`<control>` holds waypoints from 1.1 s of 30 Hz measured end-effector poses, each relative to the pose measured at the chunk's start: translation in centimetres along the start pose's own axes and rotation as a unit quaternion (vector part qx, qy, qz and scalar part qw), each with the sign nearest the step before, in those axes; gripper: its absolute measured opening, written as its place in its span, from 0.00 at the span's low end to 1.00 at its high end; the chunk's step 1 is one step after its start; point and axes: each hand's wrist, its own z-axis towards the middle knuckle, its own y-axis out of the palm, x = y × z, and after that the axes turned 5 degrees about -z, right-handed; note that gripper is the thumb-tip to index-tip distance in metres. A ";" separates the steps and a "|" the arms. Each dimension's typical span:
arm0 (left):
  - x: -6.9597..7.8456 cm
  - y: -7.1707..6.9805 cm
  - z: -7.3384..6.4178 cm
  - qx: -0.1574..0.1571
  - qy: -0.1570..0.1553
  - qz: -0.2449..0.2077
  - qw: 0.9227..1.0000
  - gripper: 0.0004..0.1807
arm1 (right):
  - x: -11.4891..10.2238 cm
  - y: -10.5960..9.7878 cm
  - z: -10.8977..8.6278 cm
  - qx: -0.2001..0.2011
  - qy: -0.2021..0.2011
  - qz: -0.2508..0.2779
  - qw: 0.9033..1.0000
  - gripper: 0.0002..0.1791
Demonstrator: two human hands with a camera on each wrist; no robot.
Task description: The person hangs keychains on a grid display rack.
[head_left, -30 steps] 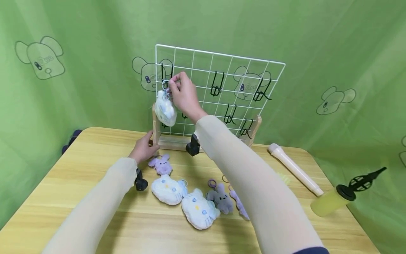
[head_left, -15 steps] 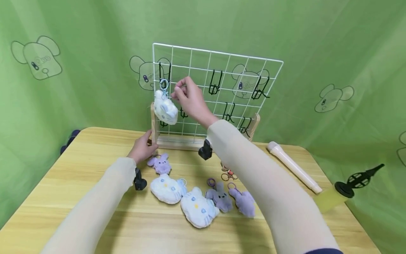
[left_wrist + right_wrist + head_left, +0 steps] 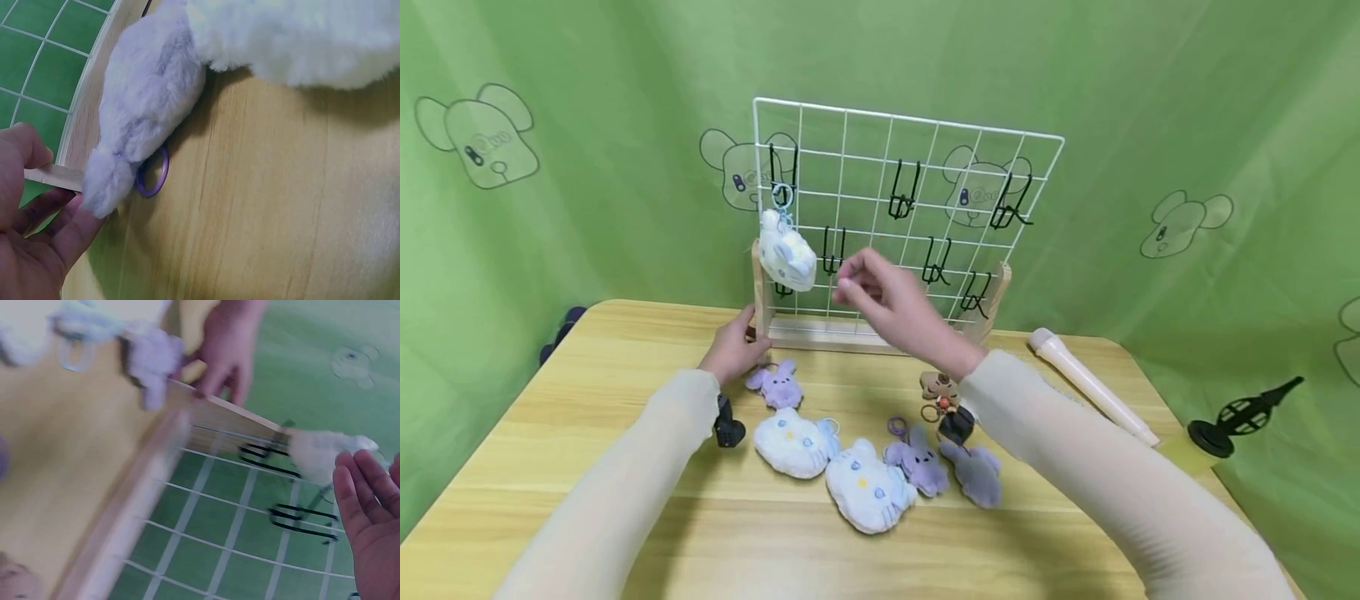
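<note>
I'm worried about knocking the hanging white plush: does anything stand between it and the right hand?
Nothing visible blocks the gap between the right hand and the hanging white plush; a black hook shows nearby on the grid.

a green curtain (image 3: 910, 50) hangs behind the wood-grain table (image 3: 550, 450), printed with outlined animal faces (image 3: 486, 142). on the table's right side lies a pale, microphone-shaped stick (image 3: 1092, 385) — near its narrow end, a yellow container (image 3: 1189, 454) with a black top (image 3: 1210, 439). something dark (image 3: 562, 335) shows past the left edge.
</note>
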 end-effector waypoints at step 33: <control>0.3 -0.1 -0.1 -0.011 -0.003 0.004 1.000 0.41 | 7.6 8.8 -5.0 -0.358 0.091 -0.057 0.927 0.12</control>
